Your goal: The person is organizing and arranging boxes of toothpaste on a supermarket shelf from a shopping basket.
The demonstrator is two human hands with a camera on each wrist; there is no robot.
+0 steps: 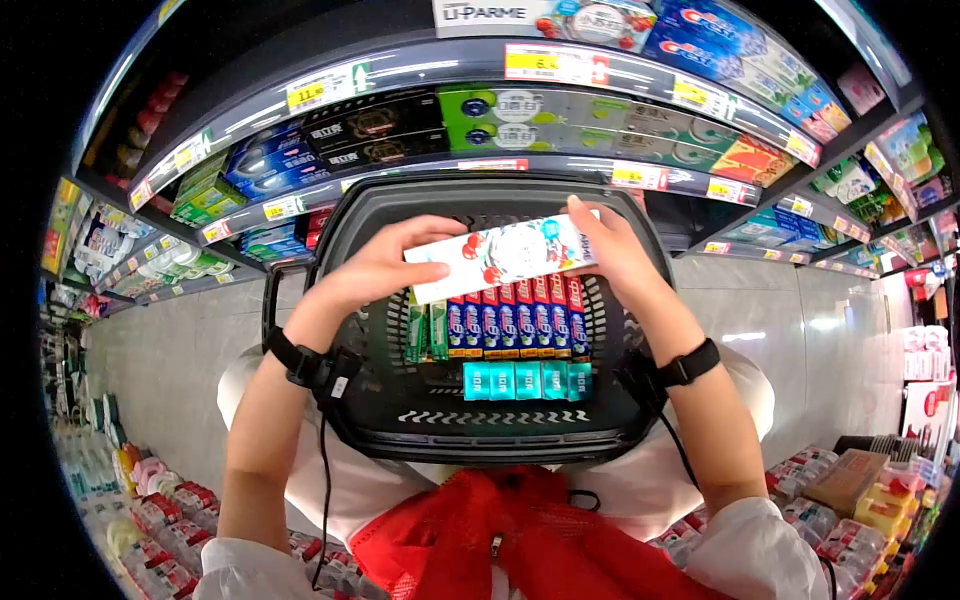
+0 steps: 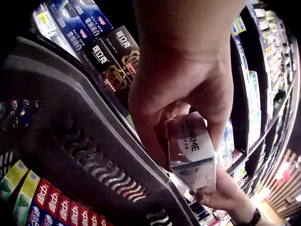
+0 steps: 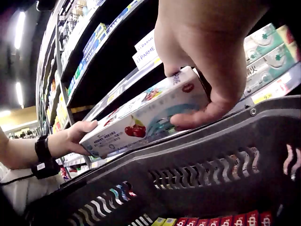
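Note:
A white toothpaste box (image 1: 500,258) with cherry pictures and LI-PARME lettering is held level over a black shopping basket (image 1: 372,205). My left hand (image 1: 385,268) grips its left end, thumb across the printed face. At the other end my right hand (image 1: 618,248) pinches the box, thumb on one side and fingers on the other, as the right wrist view shows. Down in the basket lie a row of several red-and-blue toothpaste boxes (image 1: 520,328), green boxes (image 1: 430,330) to their left, and several small teal boxes (image 1: 528,381) nearer me. The held box hides part of the basket floor.
Shelves with toothpaste boxes rise directly behind the basket: black boxes (image 1: 375,135), green-and-silver boxes (image 1: 530,120), and white LI-PARME boxes (image 3: 145,52) higher up. Price-tag rails (image 1: 400,75) run along the shelf edges. Packaged goods (image 1: 850,490) stand at lower right, beside the grey floor (image 1: 800,325).

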